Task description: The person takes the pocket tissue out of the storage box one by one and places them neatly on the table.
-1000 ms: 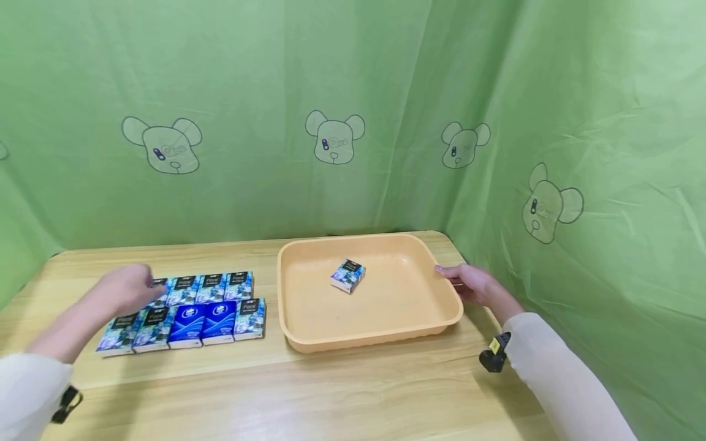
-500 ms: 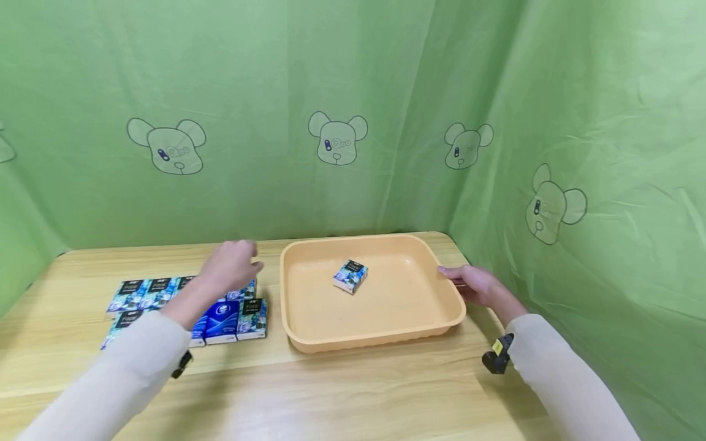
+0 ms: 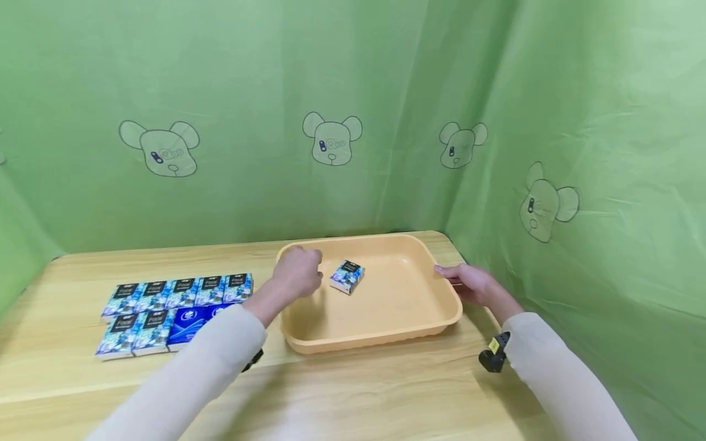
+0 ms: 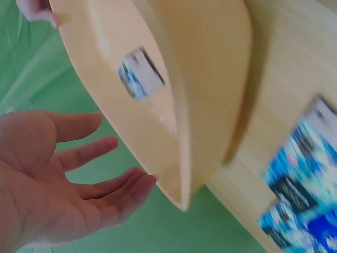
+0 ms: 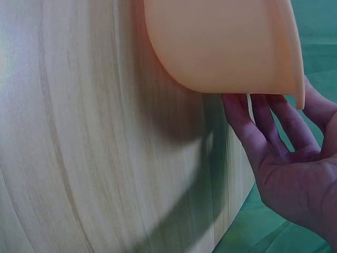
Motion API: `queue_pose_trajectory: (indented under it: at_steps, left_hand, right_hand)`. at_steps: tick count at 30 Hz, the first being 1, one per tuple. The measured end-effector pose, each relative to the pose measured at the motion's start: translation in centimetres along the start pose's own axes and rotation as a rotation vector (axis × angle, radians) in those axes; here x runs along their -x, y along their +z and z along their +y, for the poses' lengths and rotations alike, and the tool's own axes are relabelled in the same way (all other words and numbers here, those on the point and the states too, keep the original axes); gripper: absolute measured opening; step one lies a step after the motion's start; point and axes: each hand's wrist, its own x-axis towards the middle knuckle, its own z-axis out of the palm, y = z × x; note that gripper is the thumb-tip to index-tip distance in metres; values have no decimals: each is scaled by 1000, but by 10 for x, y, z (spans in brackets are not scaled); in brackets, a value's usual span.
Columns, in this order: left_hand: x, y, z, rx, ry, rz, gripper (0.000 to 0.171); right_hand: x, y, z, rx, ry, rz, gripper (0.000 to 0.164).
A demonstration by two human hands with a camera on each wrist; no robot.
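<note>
My left hand (image 3: 299, 271) hovers over the left side of a shallow peach-coloured plastic tray (image 3: 386, 309). In the left wrist view, that hand (image 4: 68, 184) has its fingers loosely spread with nothing in them. One small tissue pack (image 3: 347, 277), blue and floral with a black label, lies in the tray, just right of the left hand. At the tray's right end my right hand (image 3: 473, 283) grips the rim, thumb on top. The right wrist view shows the fingers (image 5: 271, 118) against the outer wall.
Two rows of tissue packs (image 3: 182, 294) lie on the wooden table (image 3: 353, 392) left of the tray. Plain blue packs (image 3: 187, 324) are in the front row, whose right end my left sleeve (image 3: 209, 355) hides. A green curtain (image 3: 248, 196) encloses the table.
My left hand has swept from over the tissue packs at the left to above the tray's left side. The right hand, the tray and the pack inside have stayed put.
</note>
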Motion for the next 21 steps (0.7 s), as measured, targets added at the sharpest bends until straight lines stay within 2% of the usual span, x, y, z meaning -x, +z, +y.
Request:
queue_pose_trajectory:
  at_steps: [3, 8, 13, 17, 21]
  left_hand:
    - [-3, 8, 12, -13, -15, -46, 32]
    - [-8, 22, 29, 37, -73, -166, 53]
    - [-11, 34, 39, 14, -118, -206, 68]
    - [-12, 39, 46, -32, -152, -267, 68]
    - [-10, 41, 51, -39, -173, -329, 68]
  right_hand:
    - [0, 2, 0, -3, -3, -4, 36]
    - [0, 0, 1, 5, -2, 4, 30]
    - [1, -1, -1, 13, -13, -7, 31]
    - [2, -1, -2, 7, -11, 1, 30]
    - [0, 1, -1, 6, -6, 17, 33]
